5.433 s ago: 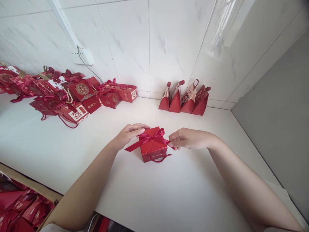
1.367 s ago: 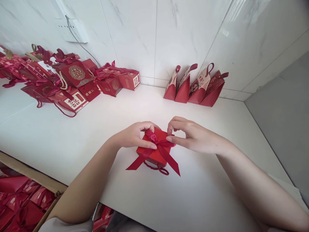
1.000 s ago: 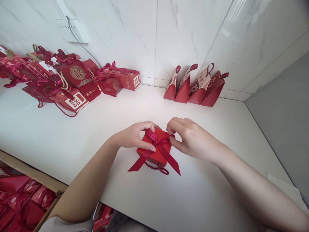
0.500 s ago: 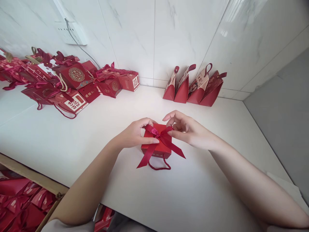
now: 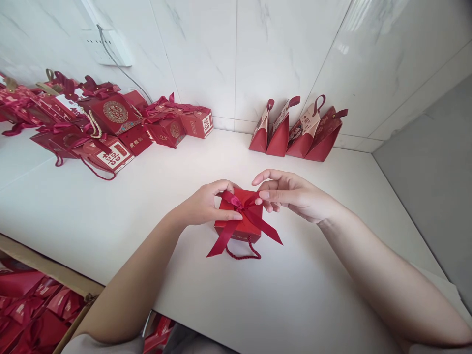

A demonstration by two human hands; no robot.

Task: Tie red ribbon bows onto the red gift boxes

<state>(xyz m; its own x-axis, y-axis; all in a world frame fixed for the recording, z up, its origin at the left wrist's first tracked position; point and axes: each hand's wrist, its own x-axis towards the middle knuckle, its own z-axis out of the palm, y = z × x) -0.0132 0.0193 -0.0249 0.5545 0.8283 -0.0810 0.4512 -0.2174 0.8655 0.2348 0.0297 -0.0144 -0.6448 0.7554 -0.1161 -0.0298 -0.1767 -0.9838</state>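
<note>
A small red gift box (image 5: 239, 229) sits on the white table, with a dark red ribbon bow (image 5: 254, 216) tied over its top and two tails hanging toward me. A twisted red cord handle (image 5: 248, 256) droops from its near side. My left hand (image 5: 209, 202) grips the box from the left, its thumb lying beside the knot and its other fingers partly hidden behind the box. At the box's right edge, my right hand (image 5: 289, 195) pinches the bow's right loop between thumb and fingers, while the index finger stretches out above.
Many red gift boxes (image 5: 114, 115) with ribbons crowd the table's back left. Several triangular red boxes (image 5: 277, 140) with loop handles stand by the tiled wall. A carton (image 5: 47, 268) of red packages is at lower left. A grey cable (image 5: 121, 69) runs from a wall socket (image 5: 110, 49).
My right hand has turned slightly, its thumb now lying higher across the bow's loop and its lower fingers showing beneath. My left hand and the box have hardly moved.
</note>
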